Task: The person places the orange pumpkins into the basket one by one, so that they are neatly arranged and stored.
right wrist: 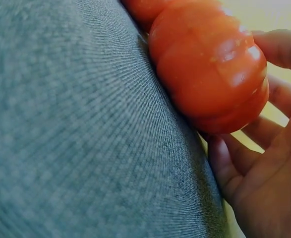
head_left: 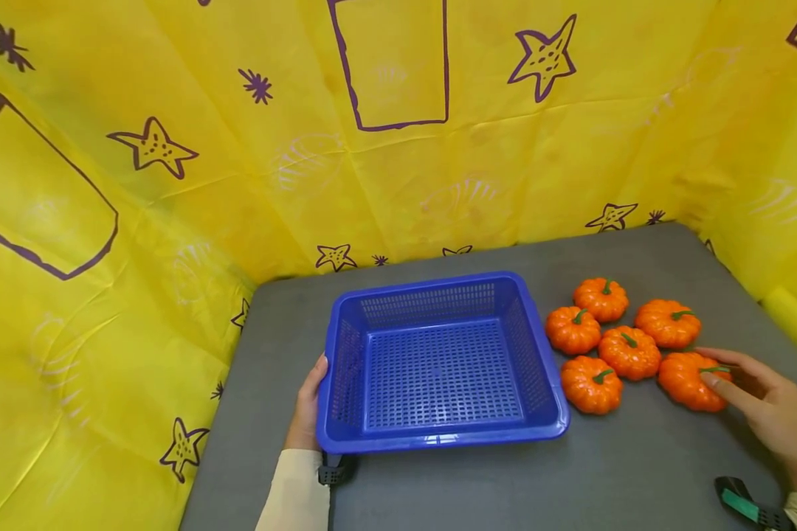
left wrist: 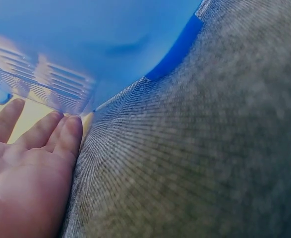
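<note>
A blue plastic basket [head_left: 438, 441] with slotted walls and a meshed bottom sits on the grey table, nothing inside it. My left hand [head_left: 308, 409] rests against its left side; in the left wrist view the fingers [left wrist: 33, 131] stretch toward the slotted wall, fairly straight. On the right, my right hand [head_left: 773, 409] holds the nearest-right small orange pumpkin [head_left: 685, 380], thumb on top by the green stem. The right wrist view shows fingers bent around this glossy pumpkin [right wrist: 209, 64], which sits at the table surface. Whether it is lifted cannot be told.
Several more orange pumpkins [head_left: 629, 352] cluster between basket and right hand, one [head_left: 591, 385] close to the basket's right wall. Yellow patterned cloth [head_left: 398, 184] hangs behind and along both sides of the grey table [head_left: 452, 487].
</note>
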`<state>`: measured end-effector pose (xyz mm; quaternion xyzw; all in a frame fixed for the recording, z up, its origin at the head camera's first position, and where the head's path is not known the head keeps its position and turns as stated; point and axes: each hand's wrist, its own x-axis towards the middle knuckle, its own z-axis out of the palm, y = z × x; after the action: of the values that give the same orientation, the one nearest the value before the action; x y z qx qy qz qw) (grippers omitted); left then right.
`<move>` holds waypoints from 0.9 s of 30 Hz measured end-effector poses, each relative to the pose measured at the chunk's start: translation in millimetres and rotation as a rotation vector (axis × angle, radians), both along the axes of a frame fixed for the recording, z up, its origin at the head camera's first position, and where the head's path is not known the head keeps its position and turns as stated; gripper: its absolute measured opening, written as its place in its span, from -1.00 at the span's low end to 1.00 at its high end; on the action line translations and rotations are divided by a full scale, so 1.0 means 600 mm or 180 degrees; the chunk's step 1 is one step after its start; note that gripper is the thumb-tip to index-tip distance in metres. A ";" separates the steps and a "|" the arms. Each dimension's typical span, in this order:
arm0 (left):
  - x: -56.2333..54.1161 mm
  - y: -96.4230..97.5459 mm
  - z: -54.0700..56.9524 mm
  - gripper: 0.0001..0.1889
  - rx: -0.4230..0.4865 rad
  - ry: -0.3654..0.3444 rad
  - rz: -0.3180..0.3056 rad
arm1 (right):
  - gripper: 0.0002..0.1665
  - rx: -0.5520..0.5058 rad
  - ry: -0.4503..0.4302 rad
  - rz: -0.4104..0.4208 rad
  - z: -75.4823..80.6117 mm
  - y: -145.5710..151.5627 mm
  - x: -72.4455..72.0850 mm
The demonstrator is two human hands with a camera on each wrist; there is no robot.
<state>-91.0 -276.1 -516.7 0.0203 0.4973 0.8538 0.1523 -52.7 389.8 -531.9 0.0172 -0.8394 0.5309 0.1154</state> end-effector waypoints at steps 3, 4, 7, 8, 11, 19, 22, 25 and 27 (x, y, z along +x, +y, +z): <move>0.000 0.001 0.000 -0.34 -0.0072 -0.0040 0.0072 | -0.51 0.0000 -0.0069 -0.0076 0.004 -0.002 0.001; 0.000 0.002 0.000 -0.34 -0.0092 -0.0058 0.0093 | -0.51 0.0000 -0.0098 -0.0100 0.005 -0.003 0.002; 0.000 0.003 0.000 -0.35 -0.0138 -0.0129 0.0132 | -0.53 0.0009 -0.0167 -0.0162 0.009 -0.005 0.004; -0.001 0.003 -0.001 -0.35 -0.0149 -0.0140 0.0138 | -0.54 0.0007 -0.0187 -0.0176 0.010 -0.006 0.004; -0.001 0.003 -0.003 -0.35 -0.0196 -0.0132 0.0164 | -0.55 0.0021 -0.0214 -0.0204 0.011 -0.007 0.004; 0.002 0.005 -0.001 -0.35 -0.0394 -0.0085 0.0265 | -0.53 -0.0053 -0.0096 -0.0193 0.013 -0.008 0.004; 0.002 0.005 0.000 -0.35 -0.0384 -0.0069 0.0256 | -0.54 -0.0087 -0.0074 -0.0184 0.017 -0.010 0.003; 0.001 0.004 0.000 -0.35 -0.0366 -0.0049 0.0218 | -0.54 -0.0118 -0.0073 -0.0215 0.020 -0.010 0.003; 0.001 0.003 0.000 -0.34 -0.0357 -0.0042 0.0204 | -0.55 -0.0132 -0.0052 -0.0250 0.021 -0.011 0.003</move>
<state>-90.6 -274.2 -516.5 -0.0098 0.5438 0.8292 0.1290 -51.1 383.3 -519.2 -0.0225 -0.8291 0.5434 0.1296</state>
